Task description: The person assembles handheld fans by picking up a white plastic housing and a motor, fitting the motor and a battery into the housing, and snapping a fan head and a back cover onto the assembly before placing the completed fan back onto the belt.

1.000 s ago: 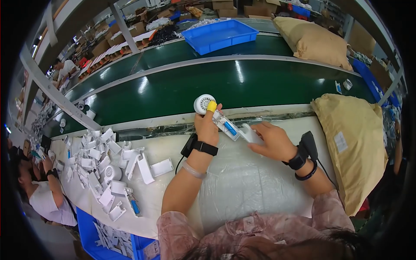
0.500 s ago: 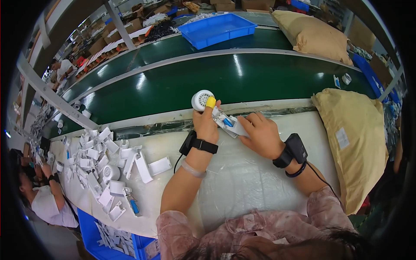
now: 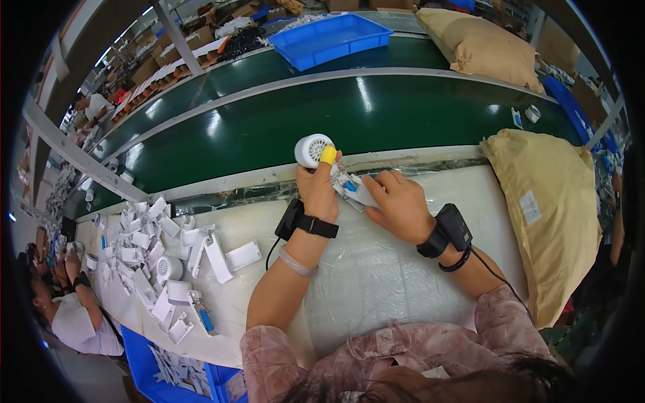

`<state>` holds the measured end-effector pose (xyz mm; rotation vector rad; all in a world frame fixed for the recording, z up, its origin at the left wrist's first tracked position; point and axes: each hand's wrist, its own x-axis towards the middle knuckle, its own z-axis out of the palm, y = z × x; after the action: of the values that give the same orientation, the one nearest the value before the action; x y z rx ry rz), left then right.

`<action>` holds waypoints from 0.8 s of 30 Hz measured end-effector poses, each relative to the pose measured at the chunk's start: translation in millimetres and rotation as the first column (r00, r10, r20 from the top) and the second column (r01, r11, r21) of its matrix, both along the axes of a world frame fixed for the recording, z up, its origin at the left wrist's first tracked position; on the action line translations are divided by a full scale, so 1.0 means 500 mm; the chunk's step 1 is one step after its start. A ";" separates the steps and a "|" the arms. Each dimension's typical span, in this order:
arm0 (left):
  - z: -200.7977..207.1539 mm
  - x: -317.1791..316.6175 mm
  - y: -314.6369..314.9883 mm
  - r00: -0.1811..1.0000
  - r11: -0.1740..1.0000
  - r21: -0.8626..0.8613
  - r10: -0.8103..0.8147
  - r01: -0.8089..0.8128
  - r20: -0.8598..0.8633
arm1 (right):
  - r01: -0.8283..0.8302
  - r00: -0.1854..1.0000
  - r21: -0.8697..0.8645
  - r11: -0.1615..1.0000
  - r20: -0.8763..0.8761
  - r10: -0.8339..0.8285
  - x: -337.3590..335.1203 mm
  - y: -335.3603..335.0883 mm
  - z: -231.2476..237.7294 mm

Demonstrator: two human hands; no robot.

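A white handheld fan (image 3: 309,150) with a round grille is in my left hand (image 3: 318,195), held just above the bench's far edge. A yellow cover sits on the thumb, which presses near the grille. The fan's handle lies open, and a blue battery (image 3: 350,186) and thin wires show inside. My right hand (image 3: 403,207) pinches a white handle shell (image 3: 363,195) at the handle's lower end, against the battery part. Fingers hide part of the shell, so I cannot tell whether it is seated.
White plastic shells (image 3: 218,258) and fan parts are heaped at left. A blue bin (image 3: 138,366) sits below them. Beyond the bench runs a green conveyor (image 3: 255,127), with a blue tray (image 3: 329,43) farther back. A tan sack (image 3: 547,221) stands at right. A co-worker (image 3: 80,319) sits at far left.
The whole view has shifted slightly. Both hands keep their grip on the fan and shell, with little visible movement between them.
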<state>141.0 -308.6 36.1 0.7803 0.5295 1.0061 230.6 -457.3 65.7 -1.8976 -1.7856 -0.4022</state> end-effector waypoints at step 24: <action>0.018 0.005 -0.030 0.994 0.987 0.130 0.100 -0.093 -0.051 | 0.018 0.999 0.130 0.991 0.045 -0.024 -0.001 -0.015 0.013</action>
<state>143.4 -323.5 45.0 0.9059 0.5608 1.1177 230.0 -465.0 72.2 -1.8327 -1.7262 -0.5606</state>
